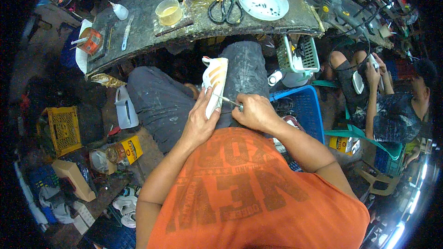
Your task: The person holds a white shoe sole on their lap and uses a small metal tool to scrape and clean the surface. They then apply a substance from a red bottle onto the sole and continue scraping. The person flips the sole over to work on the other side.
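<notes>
A white sports shoe (215, 79) with orange stripes stands on its side on my lap, between my dark-trousered knees. My left hand (201, 119) grips it from the near side, with fingers wrapped over its sole edge. In my right hand (255, 112) is a thin metal tool (227, 101); its tip touches the shoe's side near my left fingers.
A curved grey workbench (152, 23) ahead carries a cup of yellowish glue (169, 12), black scissors (225, 10), a white bowl (263, 1) and a small white bottle (120, 10). Right of me are a blue crate (302, 106) and a seated person (392, 106). Boxes and a yellow crate (64, 129) lie left.
</notes>
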Motion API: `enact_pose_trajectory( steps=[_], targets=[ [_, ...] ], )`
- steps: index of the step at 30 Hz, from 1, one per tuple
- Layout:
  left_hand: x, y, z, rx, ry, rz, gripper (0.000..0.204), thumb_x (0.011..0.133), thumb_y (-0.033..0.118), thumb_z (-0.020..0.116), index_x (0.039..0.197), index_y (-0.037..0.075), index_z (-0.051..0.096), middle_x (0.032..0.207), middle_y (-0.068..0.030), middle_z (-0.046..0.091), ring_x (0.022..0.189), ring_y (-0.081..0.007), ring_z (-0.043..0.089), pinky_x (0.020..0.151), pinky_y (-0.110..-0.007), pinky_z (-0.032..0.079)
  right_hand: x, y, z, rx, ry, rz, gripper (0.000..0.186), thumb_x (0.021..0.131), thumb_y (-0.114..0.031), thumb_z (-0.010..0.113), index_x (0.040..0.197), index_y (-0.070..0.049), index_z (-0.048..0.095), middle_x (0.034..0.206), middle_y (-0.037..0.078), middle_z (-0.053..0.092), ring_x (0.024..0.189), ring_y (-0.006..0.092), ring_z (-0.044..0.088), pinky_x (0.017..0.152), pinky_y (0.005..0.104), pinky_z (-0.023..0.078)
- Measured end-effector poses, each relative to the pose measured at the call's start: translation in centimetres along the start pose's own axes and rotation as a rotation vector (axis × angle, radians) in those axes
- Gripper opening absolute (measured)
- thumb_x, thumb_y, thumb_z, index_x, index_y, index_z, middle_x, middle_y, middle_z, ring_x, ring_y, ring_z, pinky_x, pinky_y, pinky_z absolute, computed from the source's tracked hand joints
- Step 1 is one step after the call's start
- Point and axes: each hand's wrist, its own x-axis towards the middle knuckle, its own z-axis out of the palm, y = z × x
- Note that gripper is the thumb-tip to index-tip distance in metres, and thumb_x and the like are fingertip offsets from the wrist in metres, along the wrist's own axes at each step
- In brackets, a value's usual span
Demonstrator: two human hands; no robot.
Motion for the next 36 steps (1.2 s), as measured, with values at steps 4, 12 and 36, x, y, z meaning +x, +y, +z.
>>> enact_pose_trajectory(
  steps=[4,12,36],
  targets=[
    [-0.3,0.7,0.0,0.101,0.081,0.025,0.073,0.097,0.017,0.067,0.160,-0.005,0.037,0.161,-0.0374,0.034,0.153,-0.0494,0.036,0.124,-0.048,0.036,-0.4,-0.1,0.0,0.017,0.039,-0.053,0.031,0.085,-0.030,0.069,0.096,-0.002,0.075,0.088,0.029,0.074,0.088,0.0476,0.074,0.085,0.0571,0.059],
    [-1.8,0.2,-0.6,0.028,0.210,0.068,0.066,0.091,0.008,0.071,0.151,-0.001,0.048,0.155,-0.0266,0.044,0.146,-0.0437,0.046,0.120,-0.049,0.041,-0.8,0.7,-1.1,0.236,0.040,0.090,0.032,0.084,-0.031,0.073,0.097,-0.002,0.075,0.087,0.028,0.074,0.089,0.0474,0.073,0.084,0.0543,0.058],
    [0.1,0.3,0.8,0.085,0.280,0.217,0.046,0.095,0.005,0.068,0.141,-0.001,0.062,0.150,-0.0252,0.057,0.138,-0.0418,0.057,0.116,-0.046,0.047,0.3,0.2,-0.2,0.180,-0.025,0.076,0.039,0.084,-0.035,0.070,0.100,0.001,0.076,0.095,0.031,0.074,0.095,0.0477,0.074,0.090,0.0549,0.058]
  ],
)
